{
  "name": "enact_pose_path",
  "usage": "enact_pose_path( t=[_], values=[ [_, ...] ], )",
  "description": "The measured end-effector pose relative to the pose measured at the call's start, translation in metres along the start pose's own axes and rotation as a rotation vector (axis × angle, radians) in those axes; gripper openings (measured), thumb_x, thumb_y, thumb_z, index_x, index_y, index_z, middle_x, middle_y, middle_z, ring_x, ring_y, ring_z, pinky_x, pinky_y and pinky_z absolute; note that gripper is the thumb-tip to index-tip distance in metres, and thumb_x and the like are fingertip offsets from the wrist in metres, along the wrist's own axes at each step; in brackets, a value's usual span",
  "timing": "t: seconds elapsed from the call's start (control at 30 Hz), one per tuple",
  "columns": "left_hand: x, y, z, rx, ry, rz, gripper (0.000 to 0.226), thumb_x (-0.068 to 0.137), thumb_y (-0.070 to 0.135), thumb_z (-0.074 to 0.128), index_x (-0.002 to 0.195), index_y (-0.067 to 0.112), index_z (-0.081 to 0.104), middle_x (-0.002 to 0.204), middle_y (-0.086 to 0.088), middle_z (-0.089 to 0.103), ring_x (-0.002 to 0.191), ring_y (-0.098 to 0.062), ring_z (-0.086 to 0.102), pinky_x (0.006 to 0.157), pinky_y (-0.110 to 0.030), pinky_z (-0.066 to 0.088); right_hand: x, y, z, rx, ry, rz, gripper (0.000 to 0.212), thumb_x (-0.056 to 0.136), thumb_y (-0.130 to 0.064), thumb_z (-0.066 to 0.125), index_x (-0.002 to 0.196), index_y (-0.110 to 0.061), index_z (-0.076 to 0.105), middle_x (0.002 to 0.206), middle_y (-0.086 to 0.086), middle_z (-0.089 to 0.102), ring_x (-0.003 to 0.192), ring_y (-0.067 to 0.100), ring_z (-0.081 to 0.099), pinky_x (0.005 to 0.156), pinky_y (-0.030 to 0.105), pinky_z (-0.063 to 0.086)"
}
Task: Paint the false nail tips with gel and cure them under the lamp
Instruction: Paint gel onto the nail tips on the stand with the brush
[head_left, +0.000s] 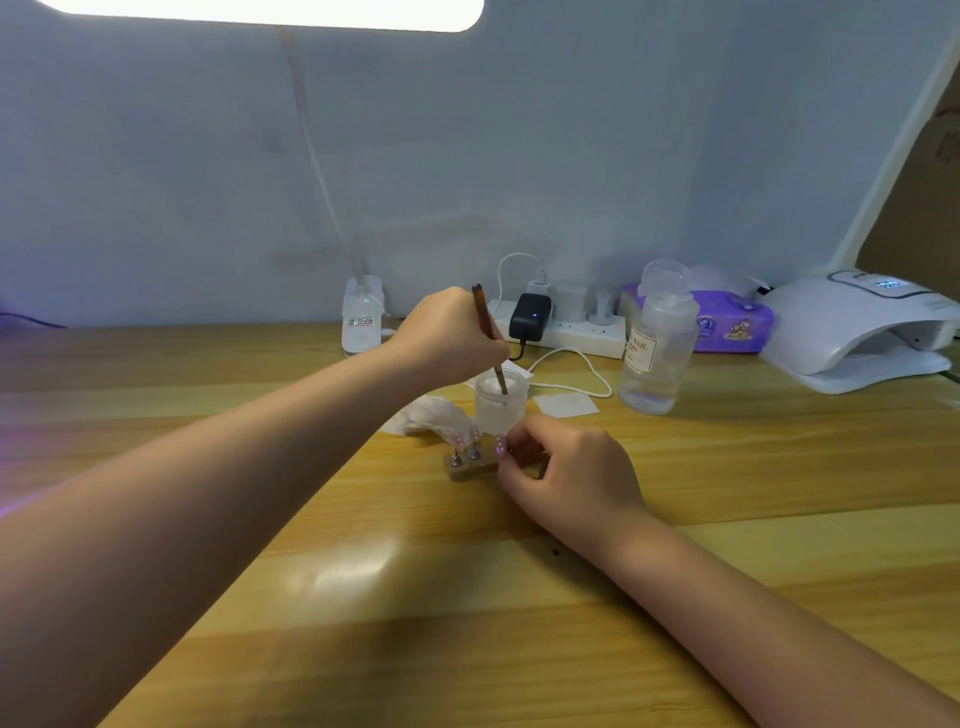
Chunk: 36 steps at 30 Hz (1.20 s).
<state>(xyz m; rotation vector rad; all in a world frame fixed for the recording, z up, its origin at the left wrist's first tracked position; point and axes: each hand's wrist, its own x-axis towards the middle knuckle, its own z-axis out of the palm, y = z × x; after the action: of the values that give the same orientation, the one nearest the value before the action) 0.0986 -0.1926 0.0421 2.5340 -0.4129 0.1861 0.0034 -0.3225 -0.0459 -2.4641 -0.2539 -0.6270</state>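
The left hand (451, 332) reaches across from the left and pinches a thin brown brush (489, 338) in curled fingers, the handle tilted up and back, the bristle end dipped inside a small frosted jar (500, 402) that stands open on the wooden counter (519, 597). Just in front of the jar sits a small wooden holder block (467, 467) with metal pegs, and on the pegs stand false nail tips (465, 440), pale with a pinkish pattern; two show at the left of the block and one more (500, 444) right beside the fingers of the right hand. The right hand (571, 478) rests on the counter with fingers curled in around the right end of the block, gripping it; that end is hidden under the hand. A crumpled white tissue (428, 415) lies left of the jar, touching or nearly touching it. Behind the jar lie flat white square pads (566, 404). To the right stands a clear bottle (657, 343) with a label and a clear cap, partly filled with clear liquid. At the far right the white curing lamp (857, 332) sits on the counter, well apart from the block, its opening facing left and a small display lit on top. Along the back wall are a white power strip (571, 332) with a black adapter (530, 317) plugged in, a purple pack of wipes (727, 327), and the white base of a desk lamp (362, 322)
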Motion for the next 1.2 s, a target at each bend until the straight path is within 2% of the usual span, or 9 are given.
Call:
enact_pose_path(
  t=[0.2,0.37,0.47,0.6,0.73,0.83,0.93,1.03,1.2],
  values=[
    [0.006,0.002,0.007,0.059,-0.102,-0.015,0.018,0.086,0.025,0.067,0.089,0.008,0.07,0.09,-0.011,0.07,0.074,-0.019,0.059,0.057,-0.026,0.044,0.0,0.0,-0.001,-0.017,0.001,-0.001,0.008,0.081,-0.034,0.066,0.08,-0.027,0.065,0.074,-0.009,0.069,0.06,0.012,0.053,0.054,0.026,0.039],
    [0.004,0.0,0.006,-0.032,-0.053,-0.022,0.023,0.084,0.022,0.064,0.088,0.001,0.072,0.077,-0.009,0.065,0.064,-0.016,0.05,0.053,-0.026,0.037,0.0,0.0,-0.001,-0.016,0.003,0.006,0.009,0.082,-0.034,0.065,0.08,-0.025,0.064,0.074,-0.008,0.069,0.063,0.016,0.057,0.055,0.028,0.044],
    [0.002,-0.001,0.006,-0.058,-0.057,-0.038,0.019,0.085,0.022,0.064,0.083,0.006,0.074,0.073,-0.003,0.068,0.066,-0.015,0.058,0.054,-0.024,0.045,0.0,0.0,-0.001,-0.024,0.009,0.002,0.01,0.082,-0.033,0.065,0.079,-0.024,0.064,0.074,-0.007,0.069,0.062,0.017,0.057,0.055,0.029,0.044],
    [-0.001,-0.005,-0.001,-0.284,0.028,-0.137,0.016,0.084,0.017,0.065,0.075,0.007,0.072,0.076,-0.006,0.072,0.078,-0.022,0.068,0.072,-0.035,0.058,0.0,-0.001,-0.001,-0.032,0.0,-0.002,0.009,0.082,-0.034,0.065,0.08,-0.025,0.065,0.075,-0.007,0.069,0.064,0.016,0.058,0.057,0.03,0.046],
    [-0.003,-0.003,-0.011,-0.451,0.038,-0.279,0.012,0.084,0.015,0.065,0.075,0.008,0.069,0.065,-0.001,0.069,0.052,-0.008,0.054,0.04,-0.015,0.039,0.0,-0.001,-0.002,-0.038,-0.016,-0.001,0.01,0.084,-0.035,0.063,0.083,-0.025,0.066,0.076,-0.008,0.069,0.066,0.014,0.059,0.058,0.029,0.046],
    [-0.005,-0.003,-0.018,-0.616,0.019,-0.37,0.012,0.085,0.013,0.065,0.077,0.005,0.067,0.048,0.003,0.062,0.043,-0.007,0.047,0.038,-0.014,0.035,0.0,-0.002,-0.003,-0.033,-0.011,-0.004,0.01,0.085,-0.035,0.063,0.082,-0.026,0.066,0.075,-0.009,0.069,0.065,0.012,0.058,0.057,0.028,0.046],
    [-0.008,-0.007,-0.023,-0.708,0.038,-0.368,0.011,0.086,0.01,0.063,0.079,0.002,0.067,0.045,0.004,0.06,0.044,-0.008,0.044,0.04,-0.017,0.033,0.0,-0.002,-0.003,-0.039,-0.011,-0.007,0.01,0.085,-0.035,0.063,0.082,-0.026,0.066,0.075,-0.01,0.069,0.064,0.011,0.057,0.056,0.026,0.045],
    [-0.011,-0.01,-0.022,-0.643,0.078,-0.352,0.011,0.085,0.011,0.063,0.077,0.006,0.067,0.045,0.006,0.061,0.047,-0.009,0.046,0.04,-0.016,0.034,-0.001,-0.002,-0.003,-0.039,-0.012,-0.019,0.008,0.085,-0.033,0.064,0.082,-0.025,0.067,0.076,-0.01,0.069,0.063,0.009,0.056,0.056,0.026,0.044],
    [-0.017,-0.009,-0.015,-0.603,0.011,-0.372,0.011,0.086,0.015,0.066,0.08,0.006,0.068,0.049,0.003,0.063,0.044,-0.007,0.05,0.037,-0.015,0.037,-0.001,-0.003,-0.004,-0.049,-0.025,-0.009,0.008,0.086,-0.032,0.062,0.086,-0.025,0.067,0.079,-0.01,0.07,0.067,0.014,0.058,0.058,0.029,0.046]
  ],
)
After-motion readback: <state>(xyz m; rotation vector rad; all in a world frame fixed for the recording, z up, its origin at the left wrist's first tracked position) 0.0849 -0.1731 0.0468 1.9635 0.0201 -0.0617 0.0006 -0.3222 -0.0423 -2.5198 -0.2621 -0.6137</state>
